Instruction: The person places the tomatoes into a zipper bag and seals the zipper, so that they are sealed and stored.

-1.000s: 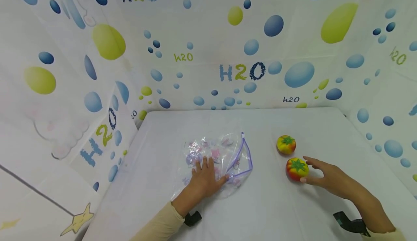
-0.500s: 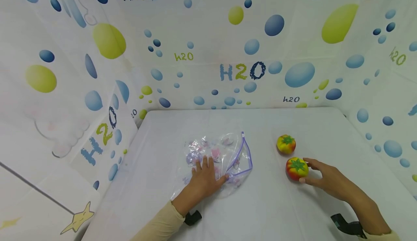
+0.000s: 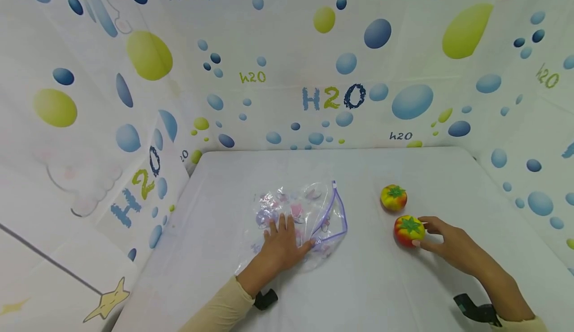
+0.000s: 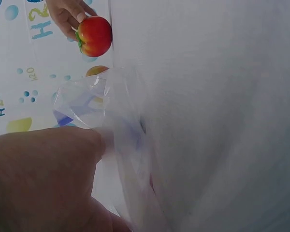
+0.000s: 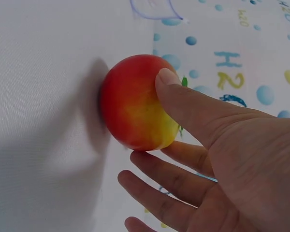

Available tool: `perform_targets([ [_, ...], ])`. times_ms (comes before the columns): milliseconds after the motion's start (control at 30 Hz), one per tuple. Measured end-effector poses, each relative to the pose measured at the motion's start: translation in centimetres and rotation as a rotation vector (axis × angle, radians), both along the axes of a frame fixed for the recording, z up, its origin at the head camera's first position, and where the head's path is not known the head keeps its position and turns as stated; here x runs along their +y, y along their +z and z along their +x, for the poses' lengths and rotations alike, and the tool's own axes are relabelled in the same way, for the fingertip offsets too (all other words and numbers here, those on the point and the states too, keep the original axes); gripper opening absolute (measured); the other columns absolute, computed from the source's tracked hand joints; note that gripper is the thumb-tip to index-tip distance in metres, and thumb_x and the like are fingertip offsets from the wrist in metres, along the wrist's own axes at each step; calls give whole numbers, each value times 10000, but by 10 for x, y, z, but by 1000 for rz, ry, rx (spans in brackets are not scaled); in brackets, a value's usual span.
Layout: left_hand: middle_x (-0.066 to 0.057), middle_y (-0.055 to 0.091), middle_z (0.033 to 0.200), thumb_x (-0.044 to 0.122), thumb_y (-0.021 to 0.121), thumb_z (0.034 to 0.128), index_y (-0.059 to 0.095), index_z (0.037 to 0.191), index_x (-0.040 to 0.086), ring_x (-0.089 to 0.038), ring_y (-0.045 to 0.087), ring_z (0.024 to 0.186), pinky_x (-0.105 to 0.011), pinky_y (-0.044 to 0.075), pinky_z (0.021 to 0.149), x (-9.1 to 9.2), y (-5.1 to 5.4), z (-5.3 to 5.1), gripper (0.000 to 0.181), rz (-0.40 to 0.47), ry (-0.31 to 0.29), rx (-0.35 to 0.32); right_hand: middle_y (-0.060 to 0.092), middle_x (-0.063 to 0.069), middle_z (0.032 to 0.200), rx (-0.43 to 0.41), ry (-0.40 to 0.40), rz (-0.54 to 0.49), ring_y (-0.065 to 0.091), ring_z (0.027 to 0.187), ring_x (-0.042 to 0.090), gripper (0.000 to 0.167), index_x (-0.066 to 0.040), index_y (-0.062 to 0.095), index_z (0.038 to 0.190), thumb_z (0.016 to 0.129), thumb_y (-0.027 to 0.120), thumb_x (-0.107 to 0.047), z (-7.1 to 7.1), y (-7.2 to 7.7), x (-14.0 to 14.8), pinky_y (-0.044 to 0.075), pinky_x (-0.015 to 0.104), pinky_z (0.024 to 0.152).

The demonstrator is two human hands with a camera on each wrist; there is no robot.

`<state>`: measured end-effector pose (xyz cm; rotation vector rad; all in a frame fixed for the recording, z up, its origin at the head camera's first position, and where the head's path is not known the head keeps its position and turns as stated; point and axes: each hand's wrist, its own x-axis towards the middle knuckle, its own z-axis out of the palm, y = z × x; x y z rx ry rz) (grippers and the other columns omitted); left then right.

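A clear plastic zip bag [image 3: 296, 211] with a purple zip edge and printed figures lies flat on the table. My left hand [image 3: 282, 247] rests on it, fingers spread and straight. In the left wrist view the bag's film [image 4: 82, 99] rises beside the thumb. To the right, my right hand [image 3: 455, 245] pinches a red-and-yellow toy tomato [image 3: 409, 231] with a green star-shaped top. The right wrist view shows the thumb on one side of the tomato [image 5: 135, 104] and fingertips at the other. Just behind it sits a second toy tomato [image 3: 394, 198].
The white table [image 3: 215, 197] has its far edge against a white curtain [image 3: 287, 33] printed with blue and green drops. More curtain hangs at both sides. A black strap [image 3: 477, 312] shows at the right wrist, another dark piece [image 3: 266, 299] near the left.
The right hand's thumb and fingers have closed in on the nearer toy tomato, and its wrist has shifted slightly left. The left hand, bag and far tomato stay as they were.
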<state>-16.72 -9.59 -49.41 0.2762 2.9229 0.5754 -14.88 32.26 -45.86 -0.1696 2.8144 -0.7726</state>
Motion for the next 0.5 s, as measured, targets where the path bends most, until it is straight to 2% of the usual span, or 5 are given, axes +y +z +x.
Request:
perform_targets([
  [300, -353, 276, 1663, 638, 612, 980, 307, 1596, -101, -624, 220, 1522, -733, 281, 1183, 1, 0, 0, 1010, -3, 3, 2, 618, 346, 1377, 5, -2, -16, 562, 1267, 577, 707, -20, 466, 1489, 981, 744, -425, 0, -3, 1, 555, 683, 899],
  [500, -348, 271, 1668, 643, 608, 980, 304, 1602, -94, -618, 218, 1526, -731, 277, 1186, 0, -2, -1, 1011, -6, 3, 0, 613, 338, 1387, -4, -5, -7, 562, 1269, 564, 774, -15, 461, 1524, 982, 720, -502, 0, -5, 0, 558, 677, 898],
])
